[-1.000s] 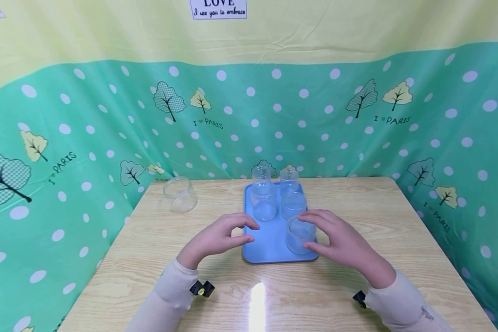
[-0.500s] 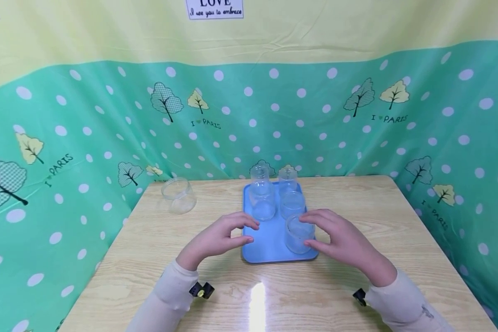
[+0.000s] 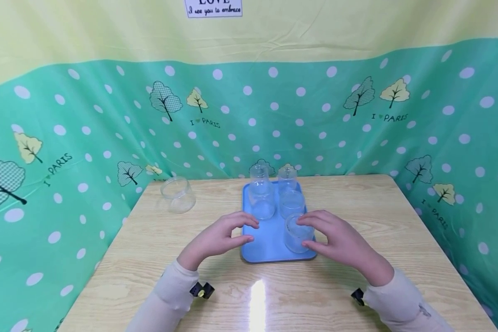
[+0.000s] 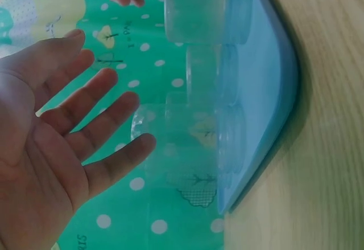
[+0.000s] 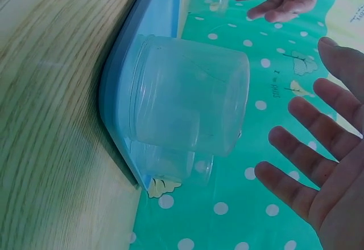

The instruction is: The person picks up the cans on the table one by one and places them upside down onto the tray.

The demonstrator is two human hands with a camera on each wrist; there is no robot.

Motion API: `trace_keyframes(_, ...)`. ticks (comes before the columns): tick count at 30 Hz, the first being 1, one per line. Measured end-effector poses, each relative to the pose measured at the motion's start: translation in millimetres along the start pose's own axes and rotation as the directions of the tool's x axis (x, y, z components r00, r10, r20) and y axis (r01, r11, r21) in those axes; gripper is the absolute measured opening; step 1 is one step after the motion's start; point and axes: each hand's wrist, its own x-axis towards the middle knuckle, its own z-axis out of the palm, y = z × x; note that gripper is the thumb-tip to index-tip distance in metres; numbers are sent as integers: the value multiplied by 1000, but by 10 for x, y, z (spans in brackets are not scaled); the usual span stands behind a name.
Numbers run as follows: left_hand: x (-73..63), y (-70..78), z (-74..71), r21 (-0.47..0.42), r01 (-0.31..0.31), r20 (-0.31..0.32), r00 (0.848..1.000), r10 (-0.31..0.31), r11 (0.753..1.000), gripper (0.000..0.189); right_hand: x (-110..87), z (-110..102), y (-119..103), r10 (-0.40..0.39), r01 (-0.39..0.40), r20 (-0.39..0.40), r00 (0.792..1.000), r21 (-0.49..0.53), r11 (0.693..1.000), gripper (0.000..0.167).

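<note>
Clear plastic jars stand on a blue tray (image 3: 261, 242) on the table. My right hand (image 3: 342, 240) hovers beside the front right jar (image 3: 295, 237), fingers spread and relaxed. The right wrist view shows a gap between these fingertips and the jar (image 5: 190, 93), whose ridged end is down on the tray. My left hand (image 3: 222, 235) hangs over the tray's left edge with thumb and fingers apart, holding nothing. In the left wrist view its fingers (image 4: 116, 164) are spread, with several jars beyond them. The nearest jar to it (image 3: 262, 205) stands farther back on the tray.
Another clear jar (image 3: 178, 196) stands apart on the wooden table (image 3: 216, 295) at the back left. Behind the front jars, smaller clear jars (image 3: 287, 177) line the tray's back. A green dotted cloth (image 3: 232, 115) hangs around the table's back and sides.
The head view has shifted very slightly. Both hands stay almost in place and the jars have not moved on the tray.
</note>
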Motion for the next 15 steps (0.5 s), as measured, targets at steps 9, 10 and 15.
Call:
trace_keyframes(9,7,3,80,46,38,15,999,-39,998,24,-6,-11,-2,1,-1,-4,1000,-10,1000,47)
trace_keyframes(10,2,3,85,50,43,14,999,-44,998,24,-6,-12,-3,2,-2,-3,1000,-12,1000,47)
trace_keyframes(15,-52,-15,107,52,48,29,998,-49,997,23,-8,-20,-7,-1,0,-5,1000,-16,1000,46)
